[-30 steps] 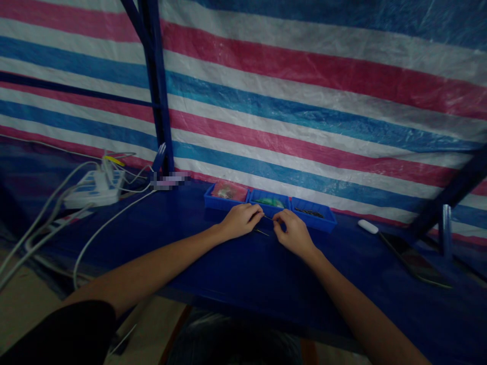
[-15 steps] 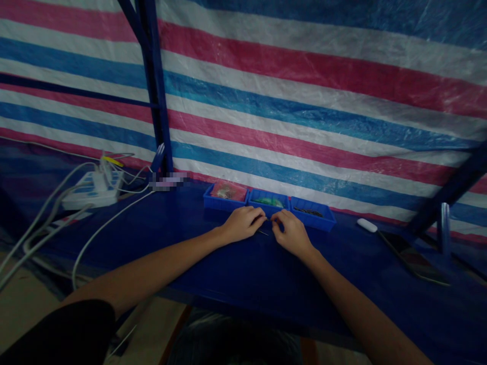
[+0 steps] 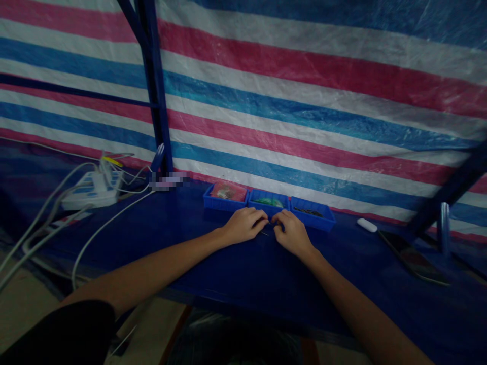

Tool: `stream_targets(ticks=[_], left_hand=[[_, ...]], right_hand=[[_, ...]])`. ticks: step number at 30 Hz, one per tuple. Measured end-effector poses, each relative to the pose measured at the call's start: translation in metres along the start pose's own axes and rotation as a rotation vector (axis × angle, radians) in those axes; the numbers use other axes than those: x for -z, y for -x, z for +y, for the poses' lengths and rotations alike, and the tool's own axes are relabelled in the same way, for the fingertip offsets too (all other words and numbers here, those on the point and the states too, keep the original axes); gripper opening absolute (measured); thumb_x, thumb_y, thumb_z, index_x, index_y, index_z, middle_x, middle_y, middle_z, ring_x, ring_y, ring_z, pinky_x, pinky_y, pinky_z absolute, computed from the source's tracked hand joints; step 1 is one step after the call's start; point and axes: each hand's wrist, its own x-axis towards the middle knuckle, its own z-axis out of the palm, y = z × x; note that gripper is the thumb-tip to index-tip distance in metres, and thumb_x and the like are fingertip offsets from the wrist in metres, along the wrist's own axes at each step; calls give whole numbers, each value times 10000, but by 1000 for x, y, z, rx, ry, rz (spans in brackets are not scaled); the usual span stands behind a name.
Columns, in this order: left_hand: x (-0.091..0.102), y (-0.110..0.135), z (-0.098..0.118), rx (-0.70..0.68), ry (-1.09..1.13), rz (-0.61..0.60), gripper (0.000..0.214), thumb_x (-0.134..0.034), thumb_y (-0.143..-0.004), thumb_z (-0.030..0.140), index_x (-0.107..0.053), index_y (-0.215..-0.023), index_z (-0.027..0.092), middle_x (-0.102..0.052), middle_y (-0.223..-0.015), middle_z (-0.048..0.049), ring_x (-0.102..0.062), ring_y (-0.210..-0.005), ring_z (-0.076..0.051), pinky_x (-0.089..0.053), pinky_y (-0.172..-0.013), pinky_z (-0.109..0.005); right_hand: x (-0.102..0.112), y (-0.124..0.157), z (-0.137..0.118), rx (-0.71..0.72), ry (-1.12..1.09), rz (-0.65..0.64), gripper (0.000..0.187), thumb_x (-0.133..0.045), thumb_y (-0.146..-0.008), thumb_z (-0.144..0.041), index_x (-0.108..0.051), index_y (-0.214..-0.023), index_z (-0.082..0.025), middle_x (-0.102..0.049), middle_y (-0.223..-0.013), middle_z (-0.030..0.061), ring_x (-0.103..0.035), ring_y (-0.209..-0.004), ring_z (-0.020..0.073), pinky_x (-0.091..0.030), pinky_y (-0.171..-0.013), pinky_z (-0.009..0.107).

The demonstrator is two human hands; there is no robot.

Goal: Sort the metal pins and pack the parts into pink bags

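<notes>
My left hand (image 3: 243,224) and my right hand (image 3: 291,233) rest on the dark blue table (image 3: 213,258), fingertips almost touching. Both are pinched shut on a thin metal pin or wire (image 3: 265,232) held between them; it is too small and dim to name. Just behind the hands stands a row of three small blue trays (image 3: 268,203): the left one holds reddish parts, the middle one green parts, the right one dark parts.
A white power strip (image 3: 93,187) with several white cables lies at the far left. A blue steel post (image 3: 154,86) rises behind it. A small white object (image 3: 367,225) and a dark phone (image 3: 413,257) lie at the right. A striped tarp forms the back wall.
My two hands have drawn closer together, so the gap between the fingertips has nearly closed. The thin piece between them now shows less.
</notes>
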Motion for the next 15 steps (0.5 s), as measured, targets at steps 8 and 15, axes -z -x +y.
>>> stream_targets(ticks=[8, 15], left_hand=[[-1, 1, 0, -17, 6, -11, 180, -441, -908, 262, -598, -934, 178, -645, -826, -34, -595, -770, -156, -448, -721, -277], [1, 0, 0, 20, -11, 24, 195, -431, -916, 282, -597, -907, 181, -647, -803, -33, -601, -763, -159, -447, -722, -279]], right_hand=[[2, 0, -3, 18, -34, 1, 160, -464, -718, -94, -569, -754, -209, -579, -795, 30, -549, -781, 185, -429, -716, 299], [1, 1, -6, 40, -40, 29, 49, -514, -805, -211, -560, -786, -210, -588, -793, 34, -549, -769, 184, -426, -698, 297]])
